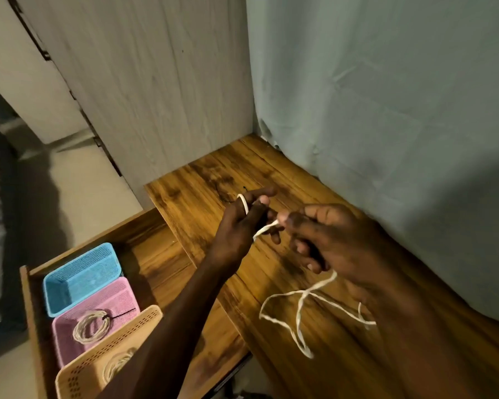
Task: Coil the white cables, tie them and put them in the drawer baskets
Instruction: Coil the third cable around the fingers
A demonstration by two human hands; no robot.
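A white cable (300, 309) runs between both hands above the wooden table top (202, 191). My left hand (242, 226) has a loop of it wound around its fingers. My right hand (326, 234) pinches the strand close by, and the loose rest hangs down and trails in loops on the table. A thin black tie (224, 194) lies on the table behind my left hand. In the open drawer (156, 254) stand three baskets: a blue basket (81, 277), a pink basket (118, 298) with a tied white coil (91, 326), and a beige basket (98, 361) with another coil.
A grey-green curtain (386, 110) hangs along the table's right side. A pale wood-grain panel (156, 82) stands behind the table. To the left is the light floor (78, 182) and bedding at the frame's edge.
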